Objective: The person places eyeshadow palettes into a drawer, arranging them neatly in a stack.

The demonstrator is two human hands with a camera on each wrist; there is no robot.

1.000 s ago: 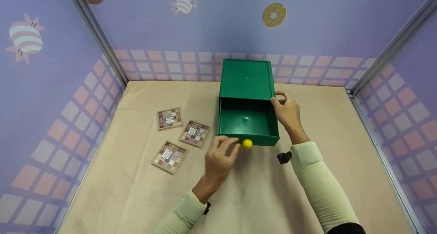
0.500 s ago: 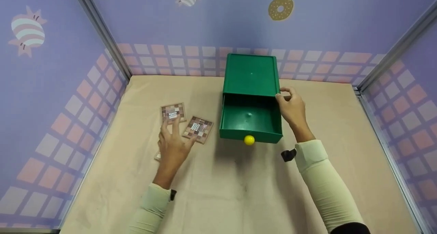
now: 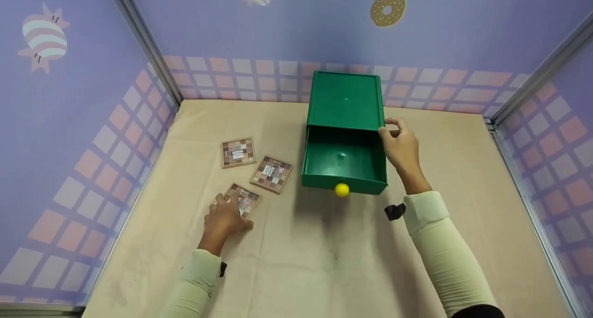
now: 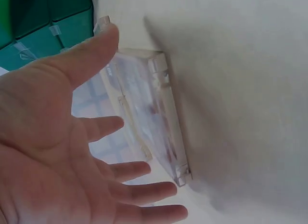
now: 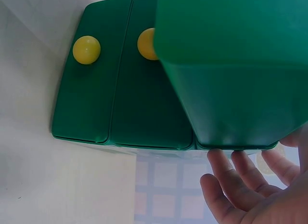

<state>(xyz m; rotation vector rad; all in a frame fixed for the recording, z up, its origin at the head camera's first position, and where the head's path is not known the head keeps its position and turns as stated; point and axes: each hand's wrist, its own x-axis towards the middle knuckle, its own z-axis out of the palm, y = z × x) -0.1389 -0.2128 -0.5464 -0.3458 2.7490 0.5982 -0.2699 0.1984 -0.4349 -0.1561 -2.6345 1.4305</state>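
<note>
Left hand (image 3: 225, 219) spread, holding nothing, over nearest palette (image 3: 250, 200), which lies forward-right, toward surface (image 3: 287, 257) left edge; right hand (image 3: 403, 146) grips green cabinet (image 3: 346, 100).

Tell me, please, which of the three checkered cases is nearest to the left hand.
The front case, lowest in the head view; the left hand partly covers it. The middle case and back case lie uncovered.

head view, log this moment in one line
left hand: over front patterned case; right hand: touching green cabinet; top drawer: open; other two cases: on table
</note>
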